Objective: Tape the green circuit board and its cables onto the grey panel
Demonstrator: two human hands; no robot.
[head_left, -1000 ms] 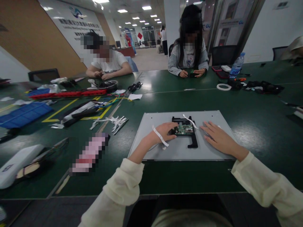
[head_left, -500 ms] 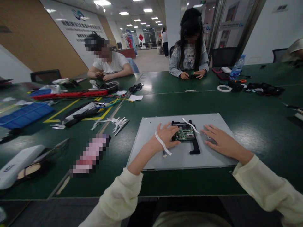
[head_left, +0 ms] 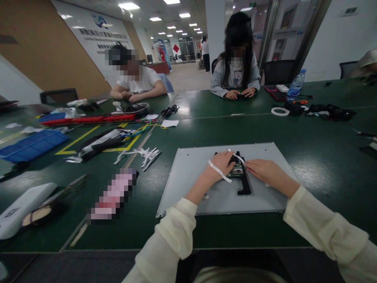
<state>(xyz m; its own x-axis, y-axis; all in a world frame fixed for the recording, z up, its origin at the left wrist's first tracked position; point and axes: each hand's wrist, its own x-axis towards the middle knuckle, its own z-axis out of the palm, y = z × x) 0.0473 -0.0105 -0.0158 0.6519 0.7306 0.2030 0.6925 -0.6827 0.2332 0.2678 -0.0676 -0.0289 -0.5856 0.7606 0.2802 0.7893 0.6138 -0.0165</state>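
Observation:
A green circuit board in a black plastic frame lies on a grey flat panel. My left hand reaches over the board's left side, fingers drawn together and bent down; what lies under the fingertips is hidden. Across the back of this hand sticks a white strip. A second white strip runs over the top of the frame, past my left fingertips. At its right end, my right hand is closed, with thumb and fingers pinched on the strip.
Left of the panel lie a phone, a pile of white strips and a blue basket. A tape roll and a water bottle stand at the far right. Two people sit across the table.
My left hand has moved right, farther over the board, its spread fingers now together. My right hand has gone from lying open on the panel to pinching the strip's end.

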